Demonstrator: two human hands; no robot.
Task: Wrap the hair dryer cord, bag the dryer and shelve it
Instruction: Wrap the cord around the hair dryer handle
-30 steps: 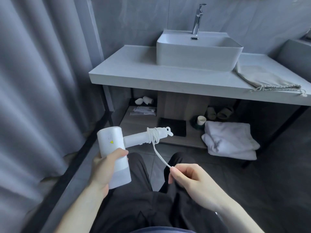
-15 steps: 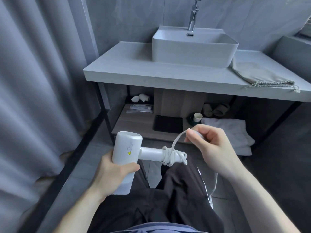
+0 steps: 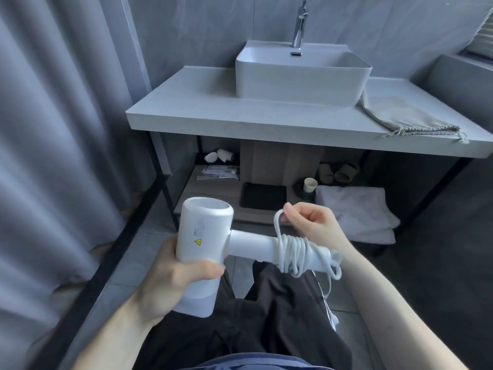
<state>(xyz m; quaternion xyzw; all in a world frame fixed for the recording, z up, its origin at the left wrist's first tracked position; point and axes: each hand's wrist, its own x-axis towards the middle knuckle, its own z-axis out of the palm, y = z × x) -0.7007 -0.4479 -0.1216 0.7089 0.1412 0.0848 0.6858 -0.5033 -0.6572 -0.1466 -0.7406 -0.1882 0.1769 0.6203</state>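
Pinching cord, right-hand fingers curled.

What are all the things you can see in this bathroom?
Hair dryer: one, white, held in front.
Cord: one, white, partly wound on the dryer's handle.
Drawstring bag: one, beige, on the counter's right end.
Sink: one, white, on the counter.
Tap: one, silver, behind the sink.
Counter: one, pale grey.
Towels: folded stack, white, on the lower shelf.
Cup: one, cream, lower shelf.
Curtain: grey, on the left.
Left hand: grips the dryer.
Right hand: pinches the cord.
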